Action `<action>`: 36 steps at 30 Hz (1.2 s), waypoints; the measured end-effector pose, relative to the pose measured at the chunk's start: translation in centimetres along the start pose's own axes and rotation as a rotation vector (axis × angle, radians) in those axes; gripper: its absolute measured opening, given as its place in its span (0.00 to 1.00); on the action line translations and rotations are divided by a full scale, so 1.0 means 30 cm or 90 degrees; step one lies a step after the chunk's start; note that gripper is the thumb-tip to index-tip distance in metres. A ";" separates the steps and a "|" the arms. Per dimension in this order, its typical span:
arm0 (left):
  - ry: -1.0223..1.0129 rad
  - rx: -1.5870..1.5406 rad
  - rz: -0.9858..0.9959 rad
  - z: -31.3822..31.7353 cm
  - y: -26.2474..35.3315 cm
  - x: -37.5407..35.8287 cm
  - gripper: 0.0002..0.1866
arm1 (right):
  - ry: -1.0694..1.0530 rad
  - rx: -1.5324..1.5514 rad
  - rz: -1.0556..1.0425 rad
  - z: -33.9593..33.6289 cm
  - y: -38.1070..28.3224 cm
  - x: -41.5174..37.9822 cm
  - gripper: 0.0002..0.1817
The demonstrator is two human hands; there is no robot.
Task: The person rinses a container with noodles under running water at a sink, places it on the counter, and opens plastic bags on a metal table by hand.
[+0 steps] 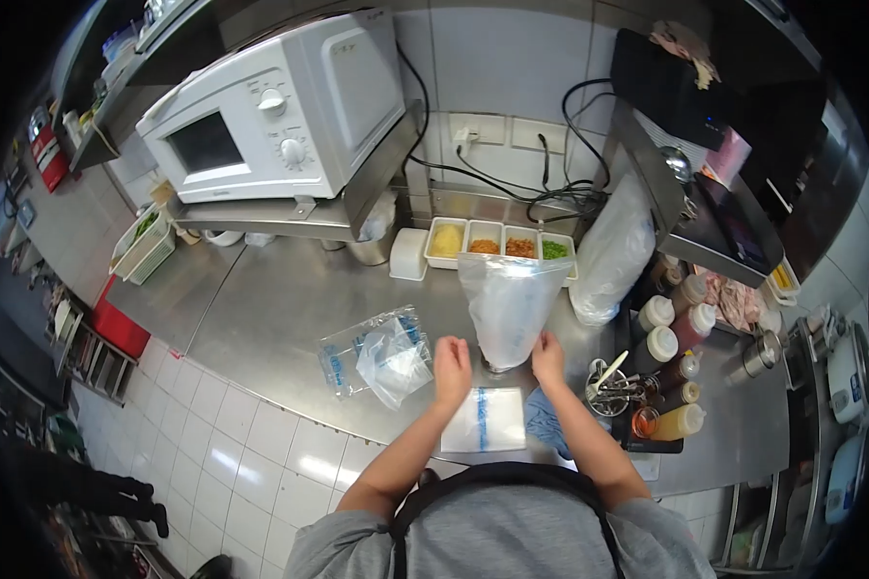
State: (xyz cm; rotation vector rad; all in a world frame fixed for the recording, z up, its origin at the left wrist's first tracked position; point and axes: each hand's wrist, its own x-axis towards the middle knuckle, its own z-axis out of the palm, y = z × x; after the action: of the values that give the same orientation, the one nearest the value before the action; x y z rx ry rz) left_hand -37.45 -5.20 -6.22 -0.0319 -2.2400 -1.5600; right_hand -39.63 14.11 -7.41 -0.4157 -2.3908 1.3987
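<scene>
A translucent plastic bag (514, 307) stands upright on the steel counter, its wide mouth upward; a small dark, shiny base shows beneath it. My right hand (547, 359) is at the bag's lower right side, with the fingers closed on its edge. To the left of the bag, a little apart from it, my left hand (452, 369) is loosely closed and holds nothing visible. Between my forearms lies a flat stack of plastic bags (500, 425) with a blue printed stripe. A blue cloth (545, 421) lies beside my right forearm.
Crumpled clear plastic (394, 363) lies left on the counter. Behind the bag are white containers of toppings (447, 241). Squeeze bottles (662, 344) and a wire holder with utensils (610, 388) stand right. A microwave (290, 106) sits on a raised shelf, back left.
</scene>
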 end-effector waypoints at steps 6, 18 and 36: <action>0.131 0.589 0.127 -0.330 -0.037 -0.016 0.20 | -0.124 0.038 -0.097 -0.096 -0.026 -0.184 0.09; -0.091 -0.874 -0.134 -0.493 0.280 0.006 0.15 | -0.947 0.668 0.494 -0.052 -0.349 -0.348 0.40; -0.396 -0.441 -0.136 -0.497 0.415 -0.008 0.29 | -0.372 0.248 -0.205 -0.122 -0.566 -0.324 0.29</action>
State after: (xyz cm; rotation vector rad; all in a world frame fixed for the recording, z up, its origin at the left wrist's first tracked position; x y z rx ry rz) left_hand -29.44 -13.97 9.17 -0.5557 -2.0065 -2.6655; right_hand -30.68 4.91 7.80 0.5236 -2.3455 1.9546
